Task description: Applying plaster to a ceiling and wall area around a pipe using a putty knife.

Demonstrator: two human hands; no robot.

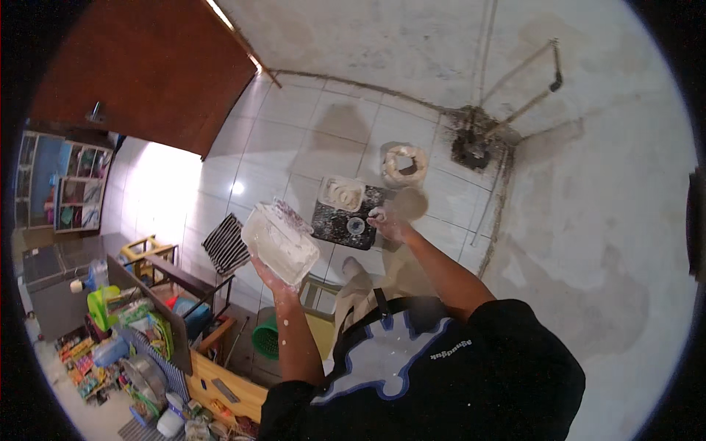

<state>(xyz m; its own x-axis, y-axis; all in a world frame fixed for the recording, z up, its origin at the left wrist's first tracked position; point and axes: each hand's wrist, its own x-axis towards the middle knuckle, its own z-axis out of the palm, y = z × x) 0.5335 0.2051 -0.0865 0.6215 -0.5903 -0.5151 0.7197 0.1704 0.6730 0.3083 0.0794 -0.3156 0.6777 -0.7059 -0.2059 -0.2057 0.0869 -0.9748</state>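
Observation:
My left hand grips a white rectangular tray by its near edge, holding it tilted, with white powder smeared inside. A purplish, white-dusted piece lies along its far right edge; I cannot make out its kind. My right hand, fingertips coated white, is closed, its fingers curled together over the right edge of a black, powder-speckled low table. What it holds, if anything, is too small to tell. A second white tray of pale powder and a small clear cup stand on that table.
An open bag of pale powder and a round beige thing are beyond my right hand. To the left lie a striped mat, a green basket and cluttered household goods. A wooden door stands at far left.

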